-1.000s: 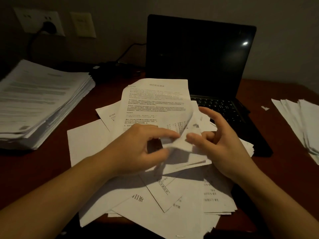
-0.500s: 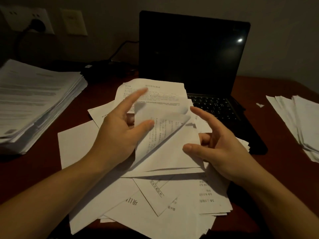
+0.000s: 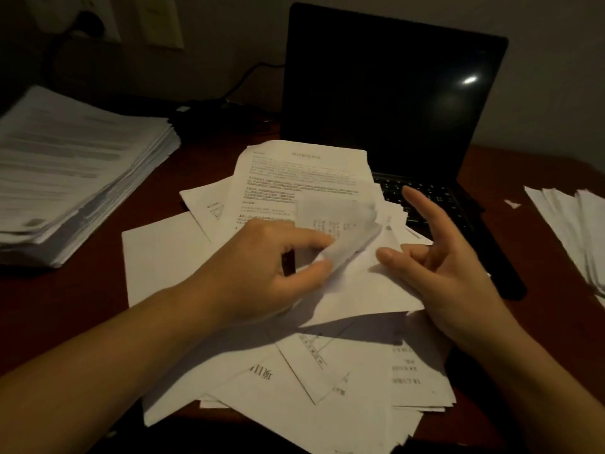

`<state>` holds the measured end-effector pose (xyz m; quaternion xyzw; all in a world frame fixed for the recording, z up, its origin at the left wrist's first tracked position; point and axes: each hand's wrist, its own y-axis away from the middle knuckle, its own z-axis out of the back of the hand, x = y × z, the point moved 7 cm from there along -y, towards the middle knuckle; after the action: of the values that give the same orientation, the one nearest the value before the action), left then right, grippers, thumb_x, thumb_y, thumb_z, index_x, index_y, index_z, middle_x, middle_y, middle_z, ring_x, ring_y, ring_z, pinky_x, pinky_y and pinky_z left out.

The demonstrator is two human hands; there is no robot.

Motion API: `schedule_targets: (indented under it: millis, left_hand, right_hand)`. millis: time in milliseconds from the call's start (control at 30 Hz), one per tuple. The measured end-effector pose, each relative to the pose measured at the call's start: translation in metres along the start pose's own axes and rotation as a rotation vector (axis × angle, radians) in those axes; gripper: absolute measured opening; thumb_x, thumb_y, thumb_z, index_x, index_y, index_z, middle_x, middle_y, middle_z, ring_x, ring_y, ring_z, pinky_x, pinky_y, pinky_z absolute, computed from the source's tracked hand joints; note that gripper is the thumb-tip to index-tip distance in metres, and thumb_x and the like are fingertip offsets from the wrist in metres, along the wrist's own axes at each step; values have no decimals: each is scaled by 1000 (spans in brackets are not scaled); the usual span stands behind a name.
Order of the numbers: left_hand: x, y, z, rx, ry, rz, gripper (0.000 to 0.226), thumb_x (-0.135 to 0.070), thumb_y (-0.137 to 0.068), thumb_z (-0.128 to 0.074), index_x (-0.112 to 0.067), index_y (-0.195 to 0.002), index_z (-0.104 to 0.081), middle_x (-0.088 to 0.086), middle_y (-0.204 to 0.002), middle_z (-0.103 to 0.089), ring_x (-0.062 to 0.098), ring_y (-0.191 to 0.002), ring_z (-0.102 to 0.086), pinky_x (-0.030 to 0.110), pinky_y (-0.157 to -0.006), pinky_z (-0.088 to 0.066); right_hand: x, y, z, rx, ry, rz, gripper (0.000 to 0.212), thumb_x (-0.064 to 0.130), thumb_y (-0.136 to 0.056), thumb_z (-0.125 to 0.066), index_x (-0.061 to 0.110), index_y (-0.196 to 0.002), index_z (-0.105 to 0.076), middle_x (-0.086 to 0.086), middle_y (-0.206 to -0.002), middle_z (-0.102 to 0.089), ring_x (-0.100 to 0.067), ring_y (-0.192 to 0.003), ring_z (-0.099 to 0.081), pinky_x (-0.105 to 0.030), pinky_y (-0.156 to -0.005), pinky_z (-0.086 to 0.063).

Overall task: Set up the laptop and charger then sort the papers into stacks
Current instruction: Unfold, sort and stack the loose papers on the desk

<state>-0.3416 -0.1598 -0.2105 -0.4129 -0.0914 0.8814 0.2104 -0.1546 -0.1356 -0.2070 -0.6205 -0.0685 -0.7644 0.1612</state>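
Observation:
A loose heap of printed papers (image 3: 294, 388) covers the dark red desk in front of me. My left hand (image 3: 262, 273) pinches the curled corner of a top sheet (image 3: 343, 231) between thumb and forefinger. My right hand (image 3: 435, 267) holds the same bundle from the right, thumb on the paper, forefinger raised. Behind the heap stands the black laptop (image 3: 393, 86), lid up, screen dark, its keyboard partly covered by paper. The charger cable (image 3: 242, 80) runs from the laptop's left side toward a plug in the wall socket (image 3: 95, 21).
A thick stack of papers (image 3: 72, 168) lies at the far left of the desk (image 3: 523, 178). A thinner fanned stack (image 3: 576, 231) lies at the right edge. A small paper scrap (image 3: 512, 203) rests between laptop and right stack.
My left hand, spread with its forefinger raised half a second ago, has come back down and pinches the sheet's corner again. The lifted sheet has curled lower. My right hand has barely moved.

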Motion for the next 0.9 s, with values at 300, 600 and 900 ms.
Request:
schedule_targets:
  millis: [300, 600, 900]
  left_hand:
    - [-2, -2, 8, -96, -4, -22, 57, -22, -102, -49, -55, -146, -33, -17, -93, -67, 9, -60, -55, 22, -48, -46]
    - [-4, 0, -3, 27, -81, -65, 67, -70, -77, -57, -42, -137, -52, -31, -124, -49, -9, -114, -46, 5, -82, -48]
    - [-12, -2, 8, -81, 119, -59, 29, -25, -100, -47, -39, -122, -60, -29, -105, -61, -4, -83, -61, 7, -62, -44]
  right_hand:
    - [3, 0, 4, -10, -46, 23, 82, 17, -73, -70, 45, -143, -38, -3, -60, -60, -13, -53, -59, -19, -48, -47]
    - [2, 1, 1, -31, -37, 24, 74, -1, -88, -66, 28, -149, -35, 3, -49, -60, -3, -45, -60, -11, -42, -42]
    - [-2, -3, 12, -85, 0, 11, 65, 12, -95, -61, 42, -148, -37, -22, -68, -56, -48, -73, -56, -53, -82, -55]
